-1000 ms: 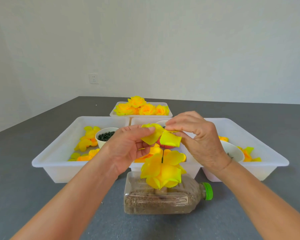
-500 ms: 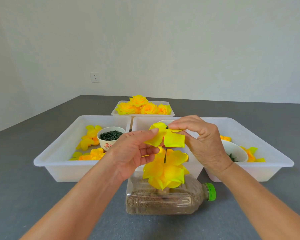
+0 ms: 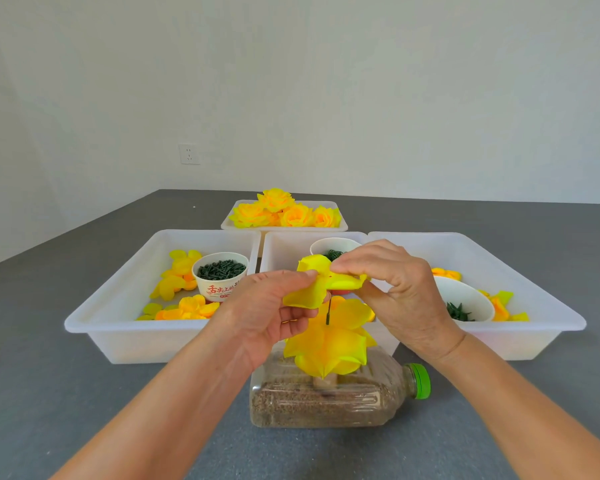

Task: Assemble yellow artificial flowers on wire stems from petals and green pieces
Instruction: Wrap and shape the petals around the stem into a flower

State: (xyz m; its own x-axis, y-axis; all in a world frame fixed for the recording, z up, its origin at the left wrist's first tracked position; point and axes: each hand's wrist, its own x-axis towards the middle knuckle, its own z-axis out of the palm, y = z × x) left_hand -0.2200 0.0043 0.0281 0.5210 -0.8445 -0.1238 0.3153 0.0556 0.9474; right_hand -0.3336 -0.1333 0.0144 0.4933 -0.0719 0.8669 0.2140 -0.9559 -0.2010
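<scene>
Both hands have lowered the petal piece toward the stem.

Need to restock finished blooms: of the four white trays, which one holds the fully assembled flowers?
The small far tray, behind the three big ones, holds whole assembled yellow flowers. The three nearer trays hold only loose petals and cups of green pieces.

Grey table bears 4 white trays and a bottle.
</scene>
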